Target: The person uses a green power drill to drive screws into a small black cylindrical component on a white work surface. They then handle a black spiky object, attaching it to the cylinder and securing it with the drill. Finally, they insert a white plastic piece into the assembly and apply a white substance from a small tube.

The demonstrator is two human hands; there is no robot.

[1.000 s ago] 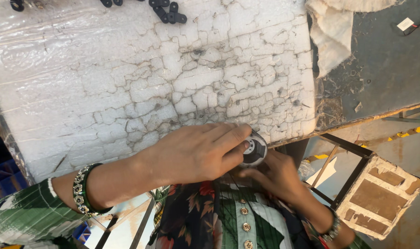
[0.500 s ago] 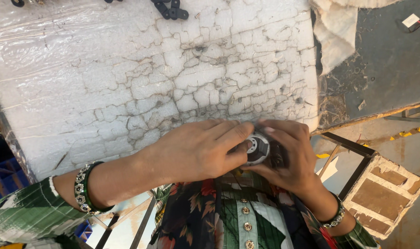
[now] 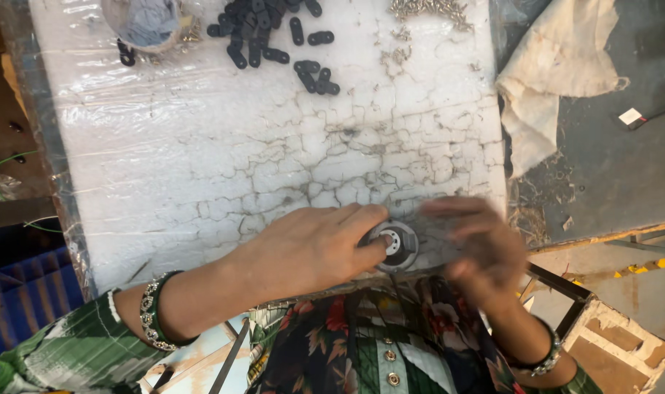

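So the left hand (image 3: 314, 244) is flat-ish on the near edge of the white cracked work board (image 3: 201, 146), fingers together, with the fingertips pressing down on a small round black-and-silver part (image 3: 395, 244). It's pinning it rather than wrapped around it. That round part sits right at the board's 6 o'clock edge, just off centre to the right, and has a lighter hub in the middle.

The right hand (image 3: 475, 244) is at about 3 o'clock from the part, just beside it, fingers spread loosely. It's motion-blurred, so I can't tell if it's touching the part or pinching anything.

Other stuff around:
- A heap of small black oblong link plates (image 3: 274, 36) up at 12 o'clock on the board, well apart from the hands.
- A scatter of little silver metal bits (image 3: 427, 9) at roughly 1 o'clock, at the far edge.
- A round dish with grey cloth in it (image 3: 148, 25) at 11 o'clock.
- A crumpled off-white rag (image 3: 559, 73) off the board at 2 o'clock, lying on the dark grey bench surface (image 3: 617, 168).
- Beaded bracelets on both wrists, the left one (image 3: 151, 310) easiest to see.

Nothing lies on the board between the hands and the link plates, just plastic-wrapped cracked surface. The left hand's own fingers cover the part's left rim.
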